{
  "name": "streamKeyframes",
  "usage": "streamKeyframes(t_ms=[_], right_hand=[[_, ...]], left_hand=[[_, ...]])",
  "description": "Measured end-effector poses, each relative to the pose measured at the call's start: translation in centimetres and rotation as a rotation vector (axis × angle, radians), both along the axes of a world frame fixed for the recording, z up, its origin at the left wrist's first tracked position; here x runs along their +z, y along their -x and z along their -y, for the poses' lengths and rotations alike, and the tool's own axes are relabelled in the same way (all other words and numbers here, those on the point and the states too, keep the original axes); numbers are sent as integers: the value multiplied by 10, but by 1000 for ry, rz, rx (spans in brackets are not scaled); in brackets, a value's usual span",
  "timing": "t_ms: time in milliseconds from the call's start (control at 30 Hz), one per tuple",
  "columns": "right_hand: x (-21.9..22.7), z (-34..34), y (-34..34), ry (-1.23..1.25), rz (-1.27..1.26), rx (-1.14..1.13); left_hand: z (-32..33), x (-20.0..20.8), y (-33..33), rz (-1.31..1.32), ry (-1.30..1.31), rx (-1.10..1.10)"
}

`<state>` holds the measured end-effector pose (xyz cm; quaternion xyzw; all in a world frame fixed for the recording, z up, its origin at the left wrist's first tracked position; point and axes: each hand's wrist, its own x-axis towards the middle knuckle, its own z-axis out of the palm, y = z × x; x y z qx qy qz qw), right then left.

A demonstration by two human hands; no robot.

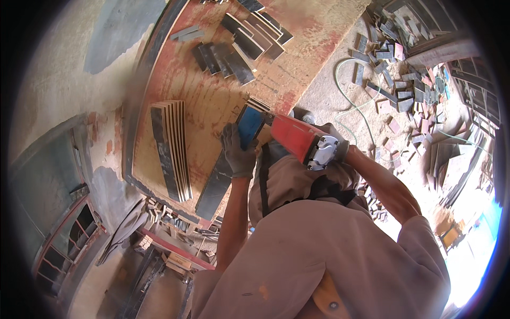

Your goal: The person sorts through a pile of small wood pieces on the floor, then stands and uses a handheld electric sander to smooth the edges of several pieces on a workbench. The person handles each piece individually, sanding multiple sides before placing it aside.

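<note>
My right hand (337, 139), in a dark glove, is wrapped round the rear of a red power tool (292, 137) with a silver end. The tool's narrow front reaches left to a blue rectangular piece (248, 126) on the table's right part. My left hand (240, 153), gloved too, grips the near end of that piece, thumb and fingers on either side. Beneath lies a long dark-faced board (217, 183), and stacked strip edges (258, 103) show just beyond the blue piece. The tool's working tip is too small to make out.
On the worn wooden table (207, 111) stands a stack of long strips (172, 151) at left, with short dark pieces (228, 61) farther off. Offcuts (396, 80) litter the floor at right beside a pale hose (366, 119). A wall (69, 69) borders the left.
</note>
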<state>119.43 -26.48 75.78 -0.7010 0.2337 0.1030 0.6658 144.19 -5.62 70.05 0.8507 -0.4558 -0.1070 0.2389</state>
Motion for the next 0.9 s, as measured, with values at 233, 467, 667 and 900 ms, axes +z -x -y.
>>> streamKeyframes(t_ms=[233, 467, 667, 900], right_hand=[[-73, -32, 4, -457, 104, -341], [-60, -30, 12, -413, 158, -297], [-49, -22, 19, -262, -151, -77], [-54, -36, -5, -353, 404, 25]], left_hand=[[4, -3, 1, -8, 11, 19], [2, -6, 5, -6, 2, 59], [-1, -5, 2, -74, 31, 80], [-30, 13, -2, -48, 137, 133]])
